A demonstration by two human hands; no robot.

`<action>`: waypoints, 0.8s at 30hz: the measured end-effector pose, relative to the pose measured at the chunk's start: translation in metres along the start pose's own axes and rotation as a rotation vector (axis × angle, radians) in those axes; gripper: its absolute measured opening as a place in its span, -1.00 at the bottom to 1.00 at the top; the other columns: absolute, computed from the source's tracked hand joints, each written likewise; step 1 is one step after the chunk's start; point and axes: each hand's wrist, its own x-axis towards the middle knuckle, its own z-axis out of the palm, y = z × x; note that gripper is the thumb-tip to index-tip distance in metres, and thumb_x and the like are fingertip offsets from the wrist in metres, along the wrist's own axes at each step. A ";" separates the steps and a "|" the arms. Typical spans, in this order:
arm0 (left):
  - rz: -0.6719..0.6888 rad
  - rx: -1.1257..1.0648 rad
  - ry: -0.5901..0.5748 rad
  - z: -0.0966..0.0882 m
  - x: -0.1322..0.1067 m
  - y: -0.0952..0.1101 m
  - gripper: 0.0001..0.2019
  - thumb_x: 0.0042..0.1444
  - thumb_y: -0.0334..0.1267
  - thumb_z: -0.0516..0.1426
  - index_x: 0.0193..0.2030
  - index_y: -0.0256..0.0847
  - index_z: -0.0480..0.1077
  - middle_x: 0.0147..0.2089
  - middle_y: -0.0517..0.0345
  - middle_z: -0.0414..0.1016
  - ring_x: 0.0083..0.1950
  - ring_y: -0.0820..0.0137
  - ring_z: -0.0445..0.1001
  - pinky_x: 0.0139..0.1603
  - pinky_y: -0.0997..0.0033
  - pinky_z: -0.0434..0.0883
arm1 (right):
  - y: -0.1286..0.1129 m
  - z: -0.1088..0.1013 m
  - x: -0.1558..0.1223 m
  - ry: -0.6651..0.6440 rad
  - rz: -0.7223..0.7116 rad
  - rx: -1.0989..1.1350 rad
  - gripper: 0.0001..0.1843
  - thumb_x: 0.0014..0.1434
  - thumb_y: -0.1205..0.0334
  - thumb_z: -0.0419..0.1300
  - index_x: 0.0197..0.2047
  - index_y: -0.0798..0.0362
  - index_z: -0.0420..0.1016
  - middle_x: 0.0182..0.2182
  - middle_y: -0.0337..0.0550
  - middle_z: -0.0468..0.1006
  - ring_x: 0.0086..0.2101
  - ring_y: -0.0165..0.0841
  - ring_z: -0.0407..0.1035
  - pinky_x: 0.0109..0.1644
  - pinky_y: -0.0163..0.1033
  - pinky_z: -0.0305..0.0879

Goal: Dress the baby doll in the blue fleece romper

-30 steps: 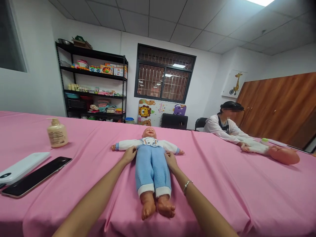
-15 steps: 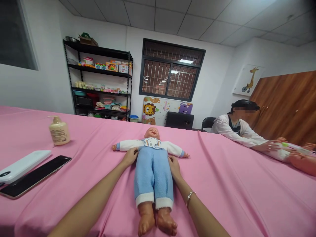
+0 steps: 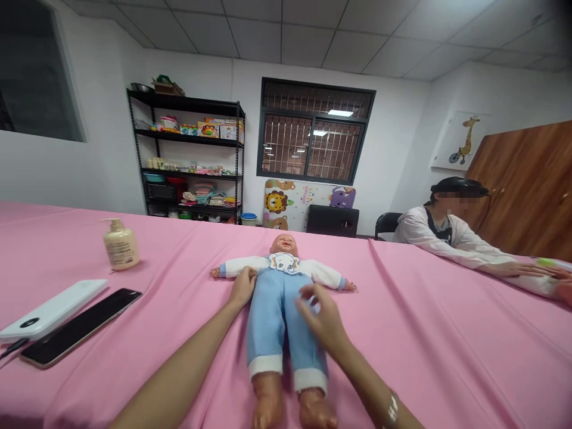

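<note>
on a pink-sheeted table (image 3: 415, 351), a baby doll (image 3: 272, 316) is laid out on its back in the middle of the view, feet toward the camera and arms spread wide. it's dressed in a white top with an elephant bib (image 3: 284, 263) and blue fleece trousers (image 3: 263, 328). the left hand (image 3: 243, 288) is rested against the doll's side just below its arm, fingers loosely together, not clenched, and no real grip can be made out. the right hand (image 3: 319, 316) is held open above the doll's hip with the fingers (image 3: 308, 292) spread, and whether the trousers are being touched can't be told from this angle. a silver bracelet (image 3: 392, 410) on the right wrist is cut off by the bottom edge, and so are the doll's feet. a pump bottle (image 3: 120, 244), a white power bank (image 3: 53, 310) and a black smartphone (image 3: 80, 328) are lying off to the left. at the right edge, a hand (image 3: 509, 269) of a seated co-worker (image 3: 447, 232) is placed on a second doll (image 3: 545, 283), mostly cut off by the frame. a black metal shelf (image 3: 187, 155) of toys and baby supplies is standing by the far wall.
</note>
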 end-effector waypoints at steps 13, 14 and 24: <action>-0.040 -0.055 0.006 0.000 -0.003 0.004 -0.92 0.08 -0.34 -0.05 -0.31 -0.21 0.25 -0.27 0.06 0.42 -0.21 0.24 0.39 -0.16 0.25 0.30 | -0.038 0.052 -0.058 -0.298 -0.878 -0.613 -0.78 0.08 0.31 0.13 -0.55 0.04 0.20 -0.66 -0.25 0.23 -0.60 -0.38 0.10 -0.59 -0.28 -0.03; -0.038 -0.066 0.008 -0.002 -0.003 0.006 -0.90 0.09 -0.32 -0.06 -0.32 -0.21 0.26 -0.27 0.06 0.43 -0.21 0.25 0.39 -0.15 0.25 0.30 | -0.037 0.053 -0.060 -0.282 -0.882 -0.604 -0.78 0.10 0.32 0.10 -0.55 0.03 0.19 -0.67 -0.25 0.21 -0.61 -0.39 0.09 -0.60 -0.28 -0.05; 0.048 -0.268 -0.082 -0.009 0.003 0.016 -0.69 0.09 -0.03 -0.02 -0.44 -0.25 0.28 -0.44 0.17 0.35 -0.35 0.35 0.31 -0.31 0.41 0.28 | -0.038 0.038 -0.051 -0.181 -0.783 -0.522 -0.69 0.07 0.13 0.15 -0.58 0.07 0.17 -0.65 -0.25 0.21 -0.61 -0.41 0.16 -0.66 -0.28 -0.15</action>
